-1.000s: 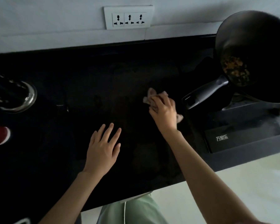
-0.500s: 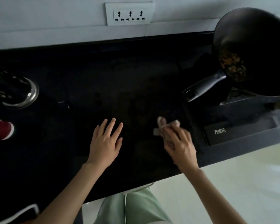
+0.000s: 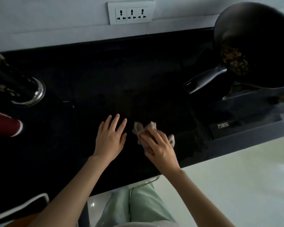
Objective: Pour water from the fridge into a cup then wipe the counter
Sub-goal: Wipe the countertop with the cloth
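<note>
Your right hand point(image 3: 159, 145) has its fingers curled over a crumpled pinkish rag point(image 3: 144, 131), pressing it onto the black countertop point(image 3: 92, 76) at lower centre of the frame. Your left hand point(image 3: 111, 139) lies flat just to the left of the rag, fingers straight and spread, gripping nothing (it looks like a brace). The rag bunches out past your right fingertips toward the upper left, with a small tail showing on the right side of the hand; its long axis runs roughly left to right. The unwiped stretch lies to the left, and your left hand sits in that path, so the next sweep probably needs it lifted aside.

The cloth looks soft and nubbly; the counter is glossy, dark and hard to read for wetness. A red cup point(image 3: 5, 123) stands at the left edge, well apart from both hands. At upper right, a dark wok point(image 3: 259, 43) sits on the stove point(image 3: 236, 126), its handle pointing toward the rag.
</note>
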A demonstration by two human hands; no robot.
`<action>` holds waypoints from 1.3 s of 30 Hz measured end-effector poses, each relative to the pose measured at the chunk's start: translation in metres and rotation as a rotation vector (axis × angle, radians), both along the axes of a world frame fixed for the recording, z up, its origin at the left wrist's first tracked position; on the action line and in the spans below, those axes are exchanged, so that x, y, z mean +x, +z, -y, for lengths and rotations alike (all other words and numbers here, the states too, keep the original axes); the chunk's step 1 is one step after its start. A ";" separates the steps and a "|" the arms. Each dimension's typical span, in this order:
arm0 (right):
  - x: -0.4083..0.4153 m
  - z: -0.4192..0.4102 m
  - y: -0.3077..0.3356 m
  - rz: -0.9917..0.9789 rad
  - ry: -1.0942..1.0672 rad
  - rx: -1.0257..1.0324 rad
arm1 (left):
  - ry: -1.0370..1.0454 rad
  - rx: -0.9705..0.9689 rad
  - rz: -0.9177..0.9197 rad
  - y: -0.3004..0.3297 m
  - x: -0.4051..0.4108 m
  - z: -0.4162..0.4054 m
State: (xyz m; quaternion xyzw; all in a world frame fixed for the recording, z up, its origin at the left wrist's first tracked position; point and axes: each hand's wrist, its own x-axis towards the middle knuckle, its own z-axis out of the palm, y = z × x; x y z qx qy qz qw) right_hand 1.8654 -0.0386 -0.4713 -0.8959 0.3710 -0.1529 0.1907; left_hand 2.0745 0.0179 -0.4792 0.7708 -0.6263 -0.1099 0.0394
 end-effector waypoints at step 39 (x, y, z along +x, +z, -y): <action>-0.014 -0.041 -0.001 0.046 -0.110 0.023 | 0.010 0.021 -0.037 0.002 -0.002 -0.001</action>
